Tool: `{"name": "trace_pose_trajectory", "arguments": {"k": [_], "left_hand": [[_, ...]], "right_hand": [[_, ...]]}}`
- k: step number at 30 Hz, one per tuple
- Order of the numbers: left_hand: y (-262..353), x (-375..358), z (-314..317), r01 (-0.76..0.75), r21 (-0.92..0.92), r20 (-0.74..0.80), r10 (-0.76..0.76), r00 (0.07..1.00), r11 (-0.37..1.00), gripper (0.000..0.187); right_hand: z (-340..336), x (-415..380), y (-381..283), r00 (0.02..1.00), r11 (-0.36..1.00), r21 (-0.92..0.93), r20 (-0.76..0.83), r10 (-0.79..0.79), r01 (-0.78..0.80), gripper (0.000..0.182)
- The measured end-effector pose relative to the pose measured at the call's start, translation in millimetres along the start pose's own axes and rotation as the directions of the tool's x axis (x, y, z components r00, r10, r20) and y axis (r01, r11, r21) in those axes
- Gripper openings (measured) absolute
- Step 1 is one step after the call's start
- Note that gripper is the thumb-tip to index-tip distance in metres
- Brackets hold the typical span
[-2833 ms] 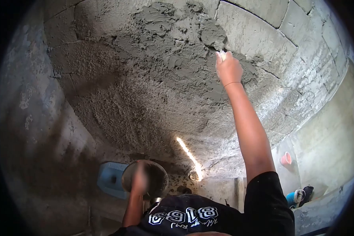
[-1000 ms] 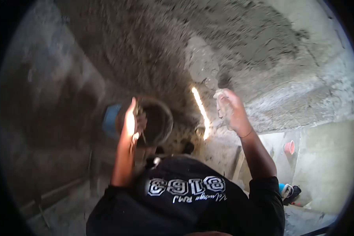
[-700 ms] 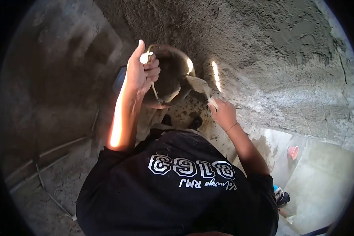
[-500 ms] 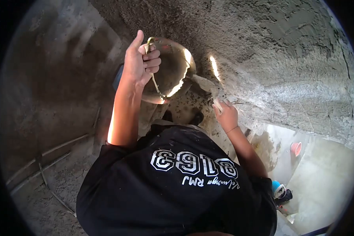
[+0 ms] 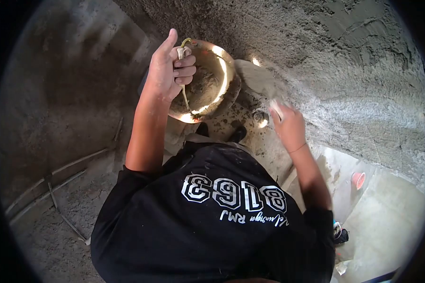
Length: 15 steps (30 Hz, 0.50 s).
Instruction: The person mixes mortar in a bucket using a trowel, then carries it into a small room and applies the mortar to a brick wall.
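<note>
My left hand is wrapped round the thin handle of a round bucket, holding it below the rough wall, with its thumb pointing up. Wet grey mortar shows inside the bucket. In my right hand is the pale grip of a trowel. The trowel's blade, grey with mortar and a little blurred, lies just right of the bucket's rim, close to the wall.
A rough mortar-covered wall fills the upper right. At the left are a dark wall and thin curved rods. My feet show below the bucket. A small pink container and a dark bundle are at the lower right.
My right hand has moved right, and the trowel's blade has risen away from the bucket's lower right side. The bucket has tilted slightly, showing more mortar inside.
</note>
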<state>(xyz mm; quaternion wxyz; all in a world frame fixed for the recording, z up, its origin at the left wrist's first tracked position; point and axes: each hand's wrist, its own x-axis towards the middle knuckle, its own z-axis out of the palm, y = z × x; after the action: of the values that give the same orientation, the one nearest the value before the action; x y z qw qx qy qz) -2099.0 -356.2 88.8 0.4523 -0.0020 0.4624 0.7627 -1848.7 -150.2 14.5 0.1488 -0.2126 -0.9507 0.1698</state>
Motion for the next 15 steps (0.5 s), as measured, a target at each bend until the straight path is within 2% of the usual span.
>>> {"name": "trace_pose_trajectory", "arguments": {"k": [1, 3, 4, 6, 7, 9, 11, 12, 13, 15], "left_hand": [[-3, 3, 2, 0.008, -0.003, -0.002, -0.008, 1.0, 1.0, 0.053], [-12, 6, 9, 0.021, 0.062, -0.007, -0.02, 1.0, 0.998, 0.053], [-15, 7, 14, 0.032, 0.07, -0.022, -0.031, 0.999, 0.997, 0.051], [-26, 12, 18, 0.036, 0.09, -0.015, -0.035, 0.999, 0.995, 0.05], [-32, 15, 19, 0.035, 0.115, -0.009, -0.034, 0.999, 0.993, 0.049], [-43, 19, 23, 0.038, 0.069, -0.009, -0.038, 0.999, 0.997, 0.045], [-58, 32, 21, 0.014, 0.013, -0.025, -0.014, 1.0, 1.0, 0.042], [-69, 41, 20, 0.041, -0.034, -0.044, -0.042, 0.998, 0.999, 0.039], [-81, 49, 23, 0.018, -0.054, -0.076, -0.022, 0.997, 0.998, 0.037], [-99, 63, 30, -0.015, 0.007, -0.112, 0.015, 0.994, 1.0, 0.038]], "right_hand": [[-10, 13, -8, 0.992, 0.996, -0.075, 0.119, -0.044, 0.053, 0.031], [-20, 36, -21, 0.965, 0.983, -0.144, 0.254, -0.072, 0.111, 0.033], [-21, 49, -28, 0.924, 0.931, -0.267, 0.354, -0.144, 0.248, 0.024], [-15, 71, -44, 0.864, 0.843, -0.374, 0.467, -0.189, 0.387, 0.016], [-8, 81, -53, 0.804, 0.742, -0.472, 0.576, -0.148, 0.476, 0.012], [8, 88, -56, 0.726, 0.613, -0.543, 0.683, -0.074, 0.573, 0.01], [36, 84, -44, 0.747, 0.561, -0.573, 0.653, -0.128, 0.597, 0.011], [44, 86, -41, 0.682, 0.612, -0.542, 0.731, 0.007, 0.575, 0.012], [45, 83, -39, 0.67, 0.609, -0.538, 0.742, 0.015, 0.583, 0.012], [42, 68, -34, 0.618, 0.798, -0.388, 0.786, 0.026, 0.46, 0.015]]}}
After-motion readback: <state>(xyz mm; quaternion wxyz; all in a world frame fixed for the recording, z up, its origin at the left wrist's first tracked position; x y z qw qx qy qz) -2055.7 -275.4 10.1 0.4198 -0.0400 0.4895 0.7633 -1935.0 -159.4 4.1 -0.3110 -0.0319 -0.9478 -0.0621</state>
